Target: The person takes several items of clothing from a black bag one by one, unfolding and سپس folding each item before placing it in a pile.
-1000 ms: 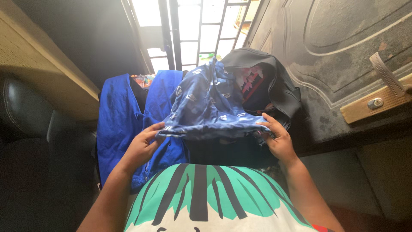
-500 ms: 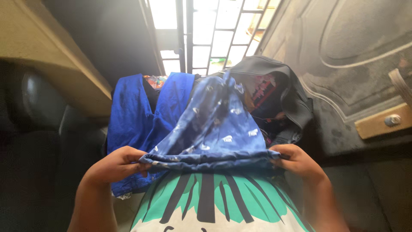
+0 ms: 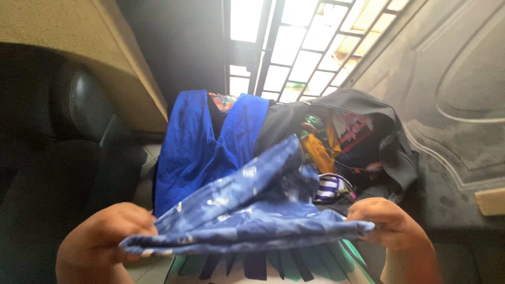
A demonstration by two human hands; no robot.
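Patterned blue cloth (image 3: 252, 210), dark blue with small pale marks, is stretched flat between both hands close in front of the person's chest, its near edge running from hand to hand and the rest bunching upward toward a peak behind. Left hand (image 3: 102, 239) is closed around the cloth's left corner, fingers curled over the hem; right hand (image 3: 389, 223) is closed into a fist on the right corner. Under the cloth shows the person's shirt (image 3: 294, 260), green with dark stripes. Beyond it a plain bright blue garment (image 3: 197, 142) lies draped, and just beside that to the right an open dark bag (image 3: 368, 113) holds mixed clothes, among them a yellow piece (image 3: 321, 150) and a striped piece (image 3: 329, 186). A dark leather seat (image 3: 63, 158) lies to the left, a barred window (image 3: 294, 47) stands above
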